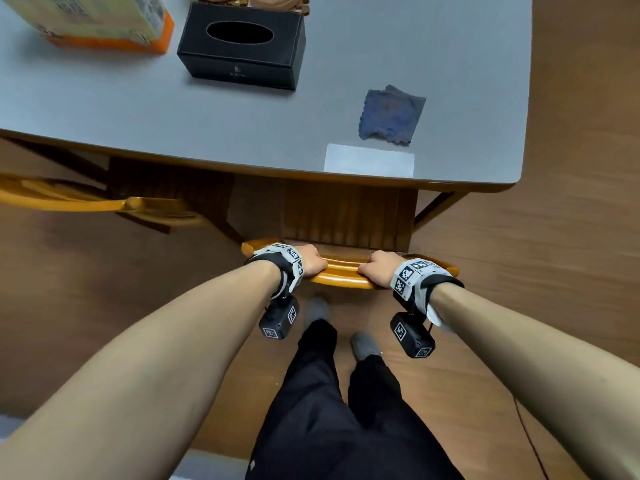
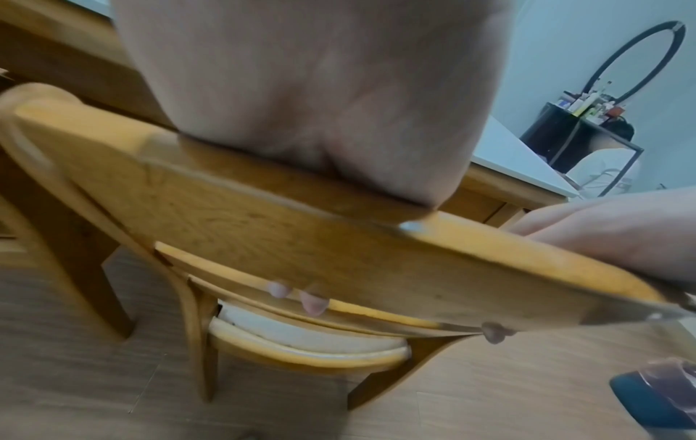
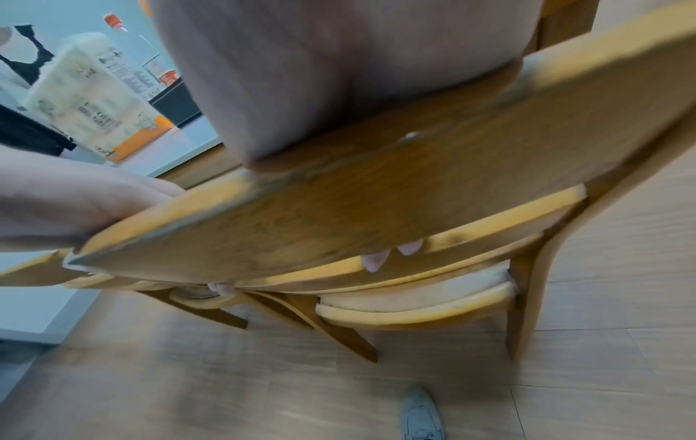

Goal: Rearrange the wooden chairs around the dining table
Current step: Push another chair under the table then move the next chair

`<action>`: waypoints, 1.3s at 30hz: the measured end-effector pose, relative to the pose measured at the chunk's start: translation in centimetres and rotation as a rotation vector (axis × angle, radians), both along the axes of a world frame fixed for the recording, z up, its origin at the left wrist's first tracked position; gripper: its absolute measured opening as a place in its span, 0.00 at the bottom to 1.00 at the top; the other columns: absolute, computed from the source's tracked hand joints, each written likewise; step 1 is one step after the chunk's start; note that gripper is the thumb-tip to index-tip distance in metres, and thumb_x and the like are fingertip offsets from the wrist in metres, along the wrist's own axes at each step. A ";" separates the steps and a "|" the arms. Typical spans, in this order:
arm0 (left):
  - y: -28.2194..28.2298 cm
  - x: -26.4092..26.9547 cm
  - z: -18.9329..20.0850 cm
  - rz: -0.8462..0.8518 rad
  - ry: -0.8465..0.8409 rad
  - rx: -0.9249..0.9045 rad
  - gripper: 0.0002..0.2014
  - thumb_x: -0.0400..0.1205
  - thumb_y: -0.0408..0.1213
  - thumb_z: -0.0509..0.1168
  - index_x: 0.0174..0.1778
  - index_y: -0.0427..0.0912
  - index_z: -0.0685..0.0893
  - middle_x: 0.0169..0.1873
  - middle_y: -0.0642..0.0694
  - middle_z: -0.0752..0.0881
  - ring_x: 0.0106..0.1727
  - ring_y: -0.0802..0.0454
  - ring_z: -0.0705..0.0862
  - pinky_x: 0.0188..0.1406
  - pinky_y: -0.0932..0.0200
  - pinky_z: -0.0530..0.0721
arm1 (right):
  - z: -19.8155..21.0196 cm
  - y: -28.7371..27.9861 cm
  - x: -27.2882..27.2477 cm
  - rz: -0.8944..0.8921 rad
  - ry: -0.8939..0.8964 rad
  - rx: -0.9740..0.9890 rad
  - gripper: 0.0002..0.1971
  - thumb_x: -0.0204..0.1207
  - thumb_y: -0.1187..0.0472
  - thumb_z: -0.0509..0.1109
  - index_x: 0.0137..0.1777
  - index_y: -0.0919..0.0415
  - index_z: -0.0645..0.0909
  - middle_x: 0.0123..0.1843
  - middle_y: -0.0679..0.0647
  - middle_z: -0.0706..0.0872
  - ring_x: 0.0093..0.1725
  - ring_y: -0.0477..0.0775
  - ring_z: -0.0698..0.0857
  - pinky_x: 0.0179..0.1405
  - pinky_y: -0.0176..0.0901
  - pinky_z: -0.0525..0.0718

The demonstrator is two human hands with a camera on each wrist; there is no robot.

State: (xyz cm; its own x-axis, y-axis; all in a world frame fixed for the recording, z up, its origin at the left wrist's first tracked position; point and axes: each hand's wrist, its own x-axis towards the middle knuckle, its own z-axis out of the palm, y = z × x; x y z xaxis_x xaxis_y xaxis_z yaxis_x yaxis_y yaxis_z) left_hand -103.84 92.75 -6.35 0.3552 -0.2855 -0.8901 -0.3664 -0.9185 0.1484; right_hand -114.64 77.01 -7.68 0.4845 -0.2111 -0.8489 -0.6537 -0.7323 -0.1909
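A wooden chair (image 1: 343, 271) stands in front of me, its seat tucked under the grey-topped dining table (image 1: 242, 133). My left hand (image 1: 310, 259) grips the left part of the curved top rail. My right hand (image 1: 375, 268) grips the rail to the right of it. In the left wrist view the fingertips (image 2: 314, 303) curl under the back rail (image 2: 339, 238). The right wrist view shows fingertips (image 3: 374, 260) wrapped under the same rail (image 3: 376, 193). A second wooden chair (image 1: 86, 199) stands at the left, also pushed under the table.
On the table lie a black tissue box (image 1: 242, 46), an orange and cream carton (image 1: 97, 22), a blue cloth (image 1: 391, 116) and a white paper slip (image 1: 369, 160). Wood floor (image 1: 554, 271) spreads to the right. My feet in grey socks (image 1: 363, 344) stand behind the chair.
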 end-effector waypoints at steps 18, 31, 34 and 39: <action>4.8 -18.1 4.2 0.201 -0.003 -0.002 0.20 0.87 0.41 0.59 0.69 0.31 0.80 0.67 0.35 0.82 0.68 0.39 0.80 0.63 0.52 0.76 | 3.6 3.9 -14.2 0.175 0.009 -0.004 0.20 0.79 0.45 0.61 0.57 0.60 0.82 0.56 0.59 0.85 0.49 0.59 0.81 0.45 0.44 0.75; 8.5 -26.5 3.9 0.272 0.044 -0.036 0.20 0.88 0.44 0.54 0.69 0.36 0.80 0.67 0.36 0.82 0.63 0.39 0.80 0.60 0.53 0.74 | 2.9 6.9 -21.3 0.249 0.101 0.032 0.23 0.76 0.42 0.60 0.59 0.59 0.83 0.54 0.58 0.83 0.53 0.60 0.83 0.50 0.47 0.79; 9.3 -28.3 3.3 0.295 0.037 -0.010 0.21 0.85 0.45 0.55 0.70 0.40 0.80 0.68 0.38 0.82 0.67 0.39 0.80 0.69 0.49 0.75 | 2.0 7.2 -22.9 0.251 0.115 0.061 0.22 0.77 0.44 0.61 0.60 0.60 0.82 0.57 0.60 0.84 0.52 0.61 0.82 0.42 0.45 0.73; 9.6 -31.1 1.2 0.355 0.048 0.019 0.20 0.85 0.44 0.58 0.65 0.34 0.84 0.63 0.35 0.85 0.64 0.38 0.83 0.61 0.52 0.77 | 1.6 7.7 -25.2 0.323 0.150 0.070 0.21 0.85 0.50 0.58 0.72 0.60 0.78 0.71 0.63 0.78 0.70 0.65 0.77 0.63 0.46 0.75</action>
